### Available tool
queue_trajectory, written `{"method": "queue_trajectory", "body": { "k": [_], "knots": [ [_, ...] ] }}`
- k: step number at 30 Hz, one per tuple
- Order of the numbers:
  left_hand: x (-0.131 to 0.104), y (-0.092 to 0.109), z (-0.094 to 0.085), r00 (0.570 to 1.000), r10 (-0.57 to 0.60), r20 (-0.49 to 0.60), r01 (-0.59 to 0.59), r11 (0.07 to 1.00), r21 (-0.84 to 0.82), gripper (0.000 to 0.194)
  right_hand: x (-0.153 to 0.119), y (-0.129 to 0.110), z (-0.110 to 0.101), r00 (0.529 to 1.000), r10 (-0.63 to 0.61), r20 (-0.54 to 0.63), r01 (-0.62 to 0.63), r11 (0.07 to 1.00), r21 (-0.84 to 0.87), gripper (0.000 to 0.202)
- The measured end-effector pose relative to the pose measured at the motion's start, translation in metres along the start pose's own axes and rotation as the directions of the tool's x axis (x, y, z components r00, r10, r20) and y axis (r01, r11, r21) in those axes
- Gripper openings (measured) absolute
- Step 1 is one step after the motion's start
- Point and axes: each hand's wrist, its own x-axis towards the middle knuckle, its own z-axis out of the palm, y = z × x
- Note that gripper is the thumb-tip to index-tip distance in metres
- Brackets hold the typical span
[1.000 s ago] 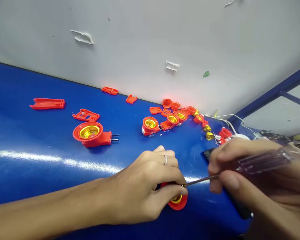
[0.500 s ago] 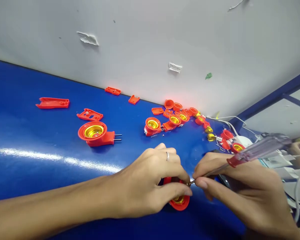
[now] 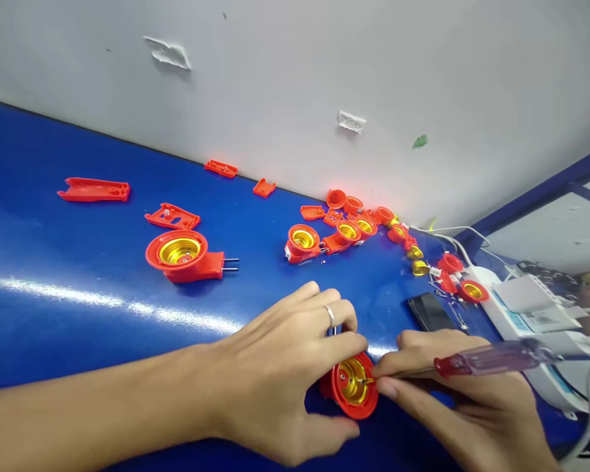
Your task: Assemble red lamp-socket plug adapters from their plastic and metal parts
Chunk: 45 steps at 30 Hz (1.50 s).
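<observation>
A red lamp holder (image 3: 372, 401) with a gold threaded socket lies tilted on the blue table, its mouth turned toward my right hand. My left hand (image 3: 295, 367), with a ring on one finger, grips it from the left; the fingers rest along its upper side and the thumb is lower down, near the rim. Part of the holder is hidden behind this hand. In my right hand (image 3: 452, 393) is a screwdriver (image 3: 491, 358) with a clear reddish handle, pinched along its shaft. Its tip, with what seems to be a small screw, is inside the gold socket.
Left on the table sits another lamp holder (image 3: 196, 262) with two pins, near red cover pieces (image 3: 96, 190). More holders (image 3: 303, 242) and gold sleeves (image 3: 419, 267) line the wall (image 3: 275, 85). A black phone (image 3: 429, 311) and white power strip (image 3: 535, 367) are right.
The screwdriver tip has moved from my left fingertips into the socket, and its handle has dropped lower. My left thumb and fingers have spread apart, uncovering the socket's mouth. The view has shifted slightly.
</observation>
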Motion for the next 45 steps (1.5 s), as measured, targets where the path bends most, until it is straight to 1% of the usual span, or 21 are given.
{"method": "queue_trajectory", "body": {
  "k": [3,7,11,17,20,23,25,27,30,32,35,40,42,45],
  "knots": [
    [0.0,-0.001,0.002,1.0,0.001,-0.01,-0.001,1.0,0.009,0.019,-0.003,-0.001,0.006,1.0,0.011,0.013,-0.011,1.0,0.008,0.012],
    [0.0,-0.002,0.001,0.999,0.033,0.005,-0.033,0.999,0.001,0.014,-0.003,0.0,0.01,1.0,-0.011,-0.017,0.01,0.998,-0.064,0.013],
    [0.001,-0.002,0.0,0.999,0.034,0.022,-0.035,0.999,0.024,0.013,-0.007,0.003,0.01,0.999,-0.027,-0.03,0.023,0.993,-0.119,0.013],
    [0.001,0.001,0.001,1.0,0.021,-0.005,-0.021,1.0,0.017,0.013,-0.009,0.002,0.011,0.999,0.029,-0.015,-0.03,0.997,-0.067,0.012],
    [0.0,0.001,0.001,1.0,0.029,-0.001,-0.029,0.999,0.023,0.013,-0.007,0.001,0.012,1.0,0.015,-0.022,-0.017,0.997,-0.07,0.011],
    [-0.001,0.0,0.001,1.0,0.024,-0.018,-0.024,0.999,0.027,0.014,-0.01,0.002,0.013,0.999,0.034,-0.015,-0.035,0.996,-0.082,0.009],
    [-0.001,-0.001,0.001,0.999,0.03,-0.016,-0.029,0.999,0.033,0.014,-0.013,0.004,0.014,0.998,0.043,-0.043,-0.048,0.993,-0.105,0.009],
    [0.0,-0.002,0.001,0.999,0.048,-0.01,-0.048,0.998,0.029,0.013,-0.013,0.003,0.014,0.998,0.024,-0.049,-0.029,0.994,-0.103,0.01],
    [0.001,-0.004,0.001,0.998,0.066,-0.014,-0.066,0.998,0.007,0.017,-0.009,-0.001,0.015,1.0,-0.019,-0.002,0.019,0.999,-0.03,0.009],
    [0.001,-0.005,0.001,0.998,0.064,-0.01,-0.064,0.998,0.0,0.019,-0.005,-0.005,0.017,0.999,-0.039,0.005,0.039,0.999,-0.001,0.01],
    [0.002,-0.005,0.001,0.998,0.066,0.002,-0.066,0.998,-0.009,0.018,-0.002,-0.009,0.019,0.999,-0.038,-0.03,0.037,0.999,-0.032,0.012],
    [0.002,-0.005,0.001,0.998,0.067,0.003,-0.066,0.998,-0.024,0.017,-0.008,-0.008,0.021,0.998,-0.012,-0.062,0.009,0.999,-0.05,0.013],
    [0.002,-0.005,0.001,0.998,0.069,0.006,-0.069,0.997,-0.023,0.019,-0.009,-0.008,0.021,0.996,-0.034,-0.079,0.028,0.996,-0.081,0.013],
    [0.002,-0.006,0.001,0.997,0.077,0.008,-0.077,0.997,-0.014,0.018,-0.007,-0.008,0.02,0.995,-0.066,-0.068,0.06,0.994,-0.093,0.012]
  ]
}}
